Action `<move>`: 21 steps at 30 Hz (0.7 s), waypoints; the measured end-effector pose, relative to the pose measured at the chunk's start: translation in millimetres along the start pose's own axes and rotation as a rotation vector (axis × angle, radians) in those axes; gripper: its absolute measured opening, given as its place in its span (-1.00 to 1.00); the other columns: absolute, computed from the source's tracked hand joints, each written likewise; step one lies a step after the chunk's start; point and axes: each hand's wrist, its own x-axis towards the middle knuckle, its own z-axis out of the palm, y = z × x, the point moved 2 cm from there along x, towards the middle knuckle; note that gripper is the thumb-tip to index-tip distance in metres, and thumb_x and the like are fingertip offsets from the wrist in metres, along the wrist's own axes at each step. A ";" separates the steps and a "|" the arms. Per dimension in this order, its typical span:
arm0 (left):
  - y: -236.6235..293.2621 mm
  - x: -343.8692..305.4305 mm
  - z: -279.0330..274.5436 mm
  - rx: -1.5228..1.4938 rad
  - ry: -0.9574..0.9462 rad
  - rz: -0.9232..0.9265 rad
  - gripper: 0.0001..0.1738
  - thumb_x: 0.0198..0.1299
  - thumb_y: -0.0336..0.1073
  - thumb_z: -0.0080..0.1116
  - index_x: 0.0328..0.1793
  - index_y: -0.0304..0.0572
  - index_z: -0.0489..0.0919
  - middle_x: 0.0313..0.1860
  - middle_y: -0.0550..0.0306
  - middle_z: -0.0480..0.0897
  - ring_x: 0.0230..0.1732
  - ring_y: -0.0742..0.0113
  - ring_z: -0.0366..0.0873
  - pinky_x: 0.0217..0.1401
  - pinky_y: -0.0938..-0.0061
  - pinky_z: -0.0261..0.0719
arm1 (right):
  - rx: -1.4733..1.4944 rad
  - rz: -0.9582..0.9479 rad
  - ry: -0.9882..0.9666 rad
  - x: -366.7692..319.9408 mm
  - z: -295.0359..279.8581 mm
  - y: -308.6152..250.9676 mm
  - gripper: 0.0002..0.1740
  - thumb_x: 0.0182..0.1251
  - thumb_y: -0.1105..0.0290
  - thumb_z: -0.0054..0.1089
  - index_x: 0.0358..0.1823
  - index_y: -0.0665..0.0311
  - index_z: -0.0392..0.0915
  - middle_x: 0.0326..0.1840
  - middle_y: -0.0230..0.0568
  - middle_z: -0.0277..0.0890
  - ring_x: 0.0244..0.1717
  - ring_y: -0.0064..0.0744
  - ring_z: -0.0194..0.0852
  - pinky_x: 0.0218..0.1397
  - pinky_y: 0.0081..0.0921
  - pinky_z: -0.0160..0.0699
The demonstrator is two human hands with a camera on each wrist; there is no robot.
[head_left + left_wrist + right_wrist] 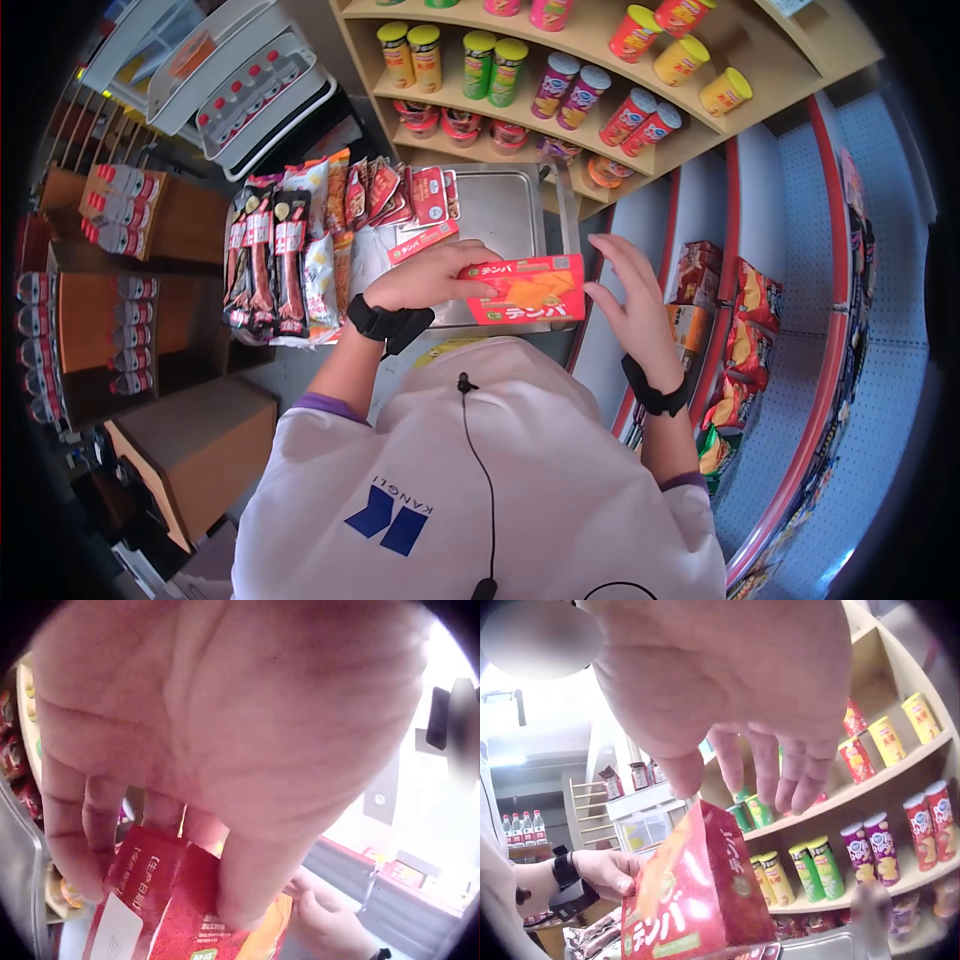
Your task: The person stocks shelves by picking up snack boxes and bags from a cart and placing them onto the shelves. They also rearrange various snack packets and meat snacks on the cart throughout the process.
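A red snack box (530, 292) with orange chips pictured on its face is held up in front of the chest. My left hand (430, 277) grips its left end, thumb on the printed face and fingers behind, as the left wrist view shows. My right hand (638, 315) is beside the box's right end with fingers extended and spread. In the right wrist view its thumb is right at the top corner of the box (690, 900), and the other fingers reach past it without curling round it. Below the left hand lies a similar red box (423, 240).
A metal cart (490, 205) carries bagged snacks (290, 225) and red packets (385, 190). Behind it stands a wooden shelf (455, 98) of chip canisters. Shelving with chip bags (747, 350) rises to the right. Bottles (125, 210) stand on wooden racks to the left.
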 end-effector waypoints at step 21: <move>10.8 25.8 -5.1 0.130 0.285 0.132 -0.54 0.03 -0.43 0.22 0.13 -0.24 0.48 -0.14 -0.05 0.55 -0.15 0.08 0.52 -0.13 0.38 0.50 | -0.888 0.123 0.627 81.0 -397.8 -82.2 -0.65 0.16 0.18 0.21 -0.25 0.38 0.61 -0.36 0.05 0.58 -0.27 -0.09 0.56 -0.17 -0.32 0.51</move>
